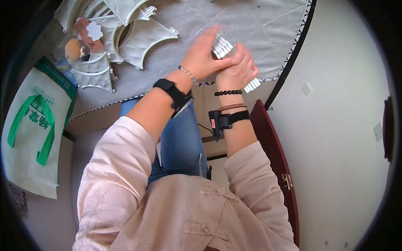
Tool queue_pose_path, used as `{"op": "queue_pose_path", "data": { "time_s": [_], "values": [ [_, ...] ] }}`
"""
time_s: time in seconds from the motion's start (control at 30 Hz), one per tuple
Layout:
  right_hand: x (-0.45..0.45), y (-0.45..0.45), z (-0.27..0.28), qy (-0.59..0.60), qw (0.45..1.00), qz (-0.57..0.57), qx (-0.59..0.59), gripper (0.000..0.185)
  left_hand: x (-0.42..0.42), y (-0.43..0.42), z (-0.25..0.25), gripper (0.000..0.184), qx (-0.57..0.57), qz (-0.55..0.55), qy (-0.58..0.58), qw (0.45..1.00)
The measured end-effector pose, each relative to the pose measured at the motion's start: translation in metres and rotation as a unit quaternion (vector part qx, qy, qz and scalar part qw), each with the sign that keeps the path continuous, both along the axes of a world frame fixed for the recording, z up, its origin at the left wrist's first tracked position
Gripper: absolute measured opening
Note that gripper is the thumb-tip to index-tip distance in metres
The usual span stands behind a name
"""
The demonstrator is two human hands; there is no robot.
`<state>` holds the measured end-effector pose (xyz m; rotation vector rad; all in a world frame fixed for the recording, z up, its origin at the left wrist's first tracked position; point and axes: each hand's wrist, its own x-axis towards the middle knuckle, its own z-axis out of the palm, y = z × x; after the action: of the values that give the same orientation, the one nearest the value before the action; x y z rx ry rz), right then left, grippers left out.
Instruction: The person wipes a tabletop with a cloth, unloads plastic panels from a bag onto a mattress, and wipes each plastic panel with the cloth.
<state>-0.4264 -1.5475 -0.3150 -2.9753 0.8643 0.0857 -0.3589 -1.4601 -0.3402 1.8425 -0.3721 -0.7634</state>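
My left hand (204,56) and my right hand (238,69) are together above the table's near edge, both closed around a bundle of narrow white plastic strips (223,46). The strips lie side by side and slant down to the right. Their upper end shows beyond my left thumb, and the other end sticks out below my right fingers. The middle is hidden by my hands. To the left on the table, several white curved plastic panels (144,42) with small tabs along their edges lie overlapping.
A pale quilted cloth (259,25) covers the table. Among the panels are a pink card (86,31) and a peach-coloured round object (73,49). At the left stands a white bag (25,138) with green straps. A dark red wooden panel (274,150) and a wall are at the right.
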Motion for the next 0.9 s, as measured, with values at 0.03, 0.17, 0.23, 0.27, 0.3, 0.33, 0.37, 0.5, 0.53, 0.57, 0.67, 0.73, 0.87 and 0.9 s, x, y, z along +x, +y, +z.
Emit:
{"op": "queue_pose_path", "data": {
  "time_s": [0.03, 0.17, 0.23, 0.27, 0.3, 0.33, 0.37, 0.5, 0.53, 0.57, 0.67, 0.73, 0.87, 0.9],
  "values": [
    [0.0, 0.0, 0.001, 0.014, 1.0, -0.004, 0.007, 0.046, 0.0, 0.004, 0.002, 0.082, 0.003, 0.018, -0.01, 1.0],
    [0.0, 0.0, 0.003, 0.064, 0.998, -0.006, 0.008, 0.048, -0.008, 0.023, 0.01, 0.089, 0.038, 0.015, 0.01, 0.999],
    [0.002, -0.004, 0.003, 0.066, 0.998, 0.008, -0.022, 0.048, -0.015, 0.028, 0.012, 0.09, 0.055, 0.061, 0.06, 0.995],
    [0.003, -0.006, 0.005, 0.069, 0.998, 0.001, 0.002, 0.049, -0.017, 0.03, 0.012, 0.09, 0.054, 0.063, 0.057, 0.995],
    [0.006, -0.008, 0.007, 0.071, 0.997, -0.006, 0.026, 0.051, -0.016, 0.033, 0.015, 0.093, 0.038, 0.105, 0.118, 0.987],
    [0.008, -0.011, 0.01, 0.068, 0.997, -0.005, 0.026, 0.051, -0.016, 0.035, 0.018, 0.097, 0.021, 0.146, 0.178, 0.973],
    [0.009, -0.014, 0.014, 0.046, 0.989, -0.072, 0.125, 0.053, -0.016, 0.04, 0.021, 0.097, 0.019, 0.147, 0.175, 0.973],
    [0.016, -0.003, 0.042, -0.041, 0.842, -0.218, 0.491, 0.05, -0.009, 0.063, 0.034, 0.091, -0.033, 0.118, 0.238, 0.963],
    [0.026, 0.005, 0.06, -0.034, 0.802, -0.207, 0.559, 0.045, -0.002, 0.066, 0.041, 0.085, -0.09, 0.112, 0.277, 0.95],
    [0.028, 0.01, 0.071, -0.035, 0.805, -0.206, 0.556, 0.045, 0.005, 0.071, 0.05, 0.085, -0.094, 0.111, 0.277, 0.95],
    [0.033, 0.024, 0.089, -0.057, 0.65, -0.179, 0.736, 0.042, 0.03, 0.086, 0.089, 0.052, -0.149, -0.001, 0.466, 0.872],
    [0.035, 0.035, 0.094, -0.057, 0.63, -0.19, 0.751, 0.043, 0.026, 0.094, 0.098, 0.05, -0.15, 0.017, 0.463, 0.873],
    [0.031, 0.049, 0.097, -0.038, 0.607, -0.212, 0.765, 0.046, 0.019, 0.107, 0.107, 0.048, -0.156, 0.074, 0.462, 0.87],
    [0.028, 0.053, 0.097, -0.046, 0.61, -0.217, 0.761, 0.047, 0.019, 0.11, 0.109, 0.047, -0.163, 0.096, 0.464, 0.865]
  ]
}}
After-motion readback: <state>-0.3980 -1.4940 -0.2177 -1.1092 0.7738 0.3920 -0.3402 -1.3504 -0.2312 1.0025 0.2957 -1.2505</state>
